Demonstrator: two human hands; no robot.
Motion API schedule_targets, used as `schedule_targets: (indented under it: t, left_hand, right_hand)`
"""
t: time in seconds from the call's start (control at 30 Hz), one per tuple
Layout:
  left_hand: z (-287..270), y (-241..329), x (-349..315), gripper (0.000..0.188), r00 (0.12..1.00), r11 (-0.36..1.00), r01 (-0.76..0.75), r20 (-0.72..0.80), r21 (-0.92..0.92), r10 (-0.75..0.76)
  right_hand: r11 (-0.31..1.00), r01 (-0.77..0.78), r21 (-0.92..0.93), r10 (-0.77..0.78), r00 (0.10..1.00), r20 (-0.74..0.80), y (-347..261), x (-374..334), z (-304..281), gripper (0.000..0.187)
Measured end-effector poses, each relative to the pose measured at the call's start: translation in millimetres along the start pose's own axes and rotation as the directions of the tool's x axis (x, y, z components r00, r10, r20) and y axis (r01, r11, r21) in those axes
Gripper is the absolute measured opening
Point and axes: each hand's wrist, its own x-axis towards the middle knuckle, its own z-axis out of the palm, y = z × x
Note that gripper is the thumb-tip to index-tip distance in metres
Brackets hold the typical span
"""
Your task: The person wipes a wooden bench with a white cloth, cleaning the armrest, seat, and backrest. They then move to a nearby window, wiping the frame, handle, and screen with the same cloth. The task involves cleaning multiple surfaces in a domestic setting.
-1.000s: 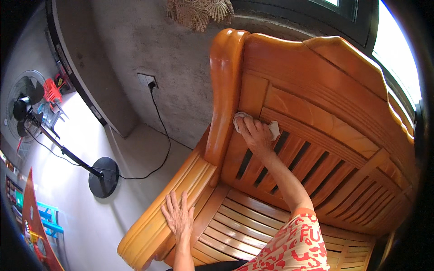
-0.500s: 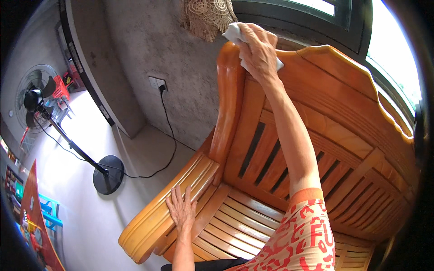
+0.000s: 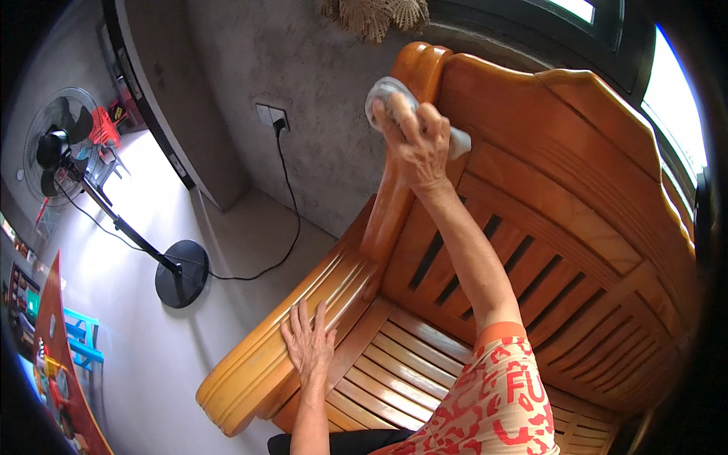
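A pale, crumpled cloth [image 3: 388, 92] is gripped in my right hand [image 3: 417, 144], which presses it around the upper part of the wooden bench's rounded corner post [image 3: 387, 201]. Part of the cloth sticks out on the right, beside the carved backrest [image 3: 523, 121]. My left hand [image 3: 309, 345] lies on the wide, grooved armrest [image 3: 262, 364] with its fingers spread, holding nothing. Below the backrest is the slatted seat [image 3: 402, 364], partly hidden by my right sleeve.
A black standing fan [image 3: 57, 148] with a round base [image 3: 182, 274] is at the left. Its cord runs across the floor to a wall socket [image 3: 271, 117]. A lace cloth [image 3: 371, 17] hangs above the post. Blue stool [image 3: 83, 337] and red table edge [image 3: 57, 341] are lower left.
My right hand has slid with the cloth from the top of the post down its side. My left hand stays on the armrest. The view has shifted slightly.
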Motion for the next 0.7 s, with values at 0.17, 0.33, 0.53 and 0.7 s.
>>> schedule_targets:
  t: [0.17, 0.33, 0.53, 0.7]
  left_hand:
    - [-3, 2, 0, 0.073, 1.0, 1.0, 0.0, 0.004, 0.01, 0.0]
    - [-2, 0, 0, 0.075, 1.0, 0.998, 0.004, 0.008, 0.057, -0.004]
    - [1, -1, -1, 0.075, 1.0, 1.0, 0.008, 0.0, 0.025, -0.008]
    - [1, 0, -1, 0.07, 1.0, 1.0, -0.002, -0.018, 0.028, 0.003]
  right_hand:
    - [1.0, 0.0, -0.029, 0.003, 0.994, 0.111, -29, -57, -9, 0.038]
    - [1.0, -0.023, 0.007, 0.02, 0.969, 0.244, -65, -101, -22, 0.028]
    - [0.988, 0.063, 0.143, -0.105, 0.946, 0.306, -77, -128, -52, 0.025]
    - [0.935, 0.142, 0.324, -0.294, 0.822, 0.488, -71, -172, -69, 0.032]
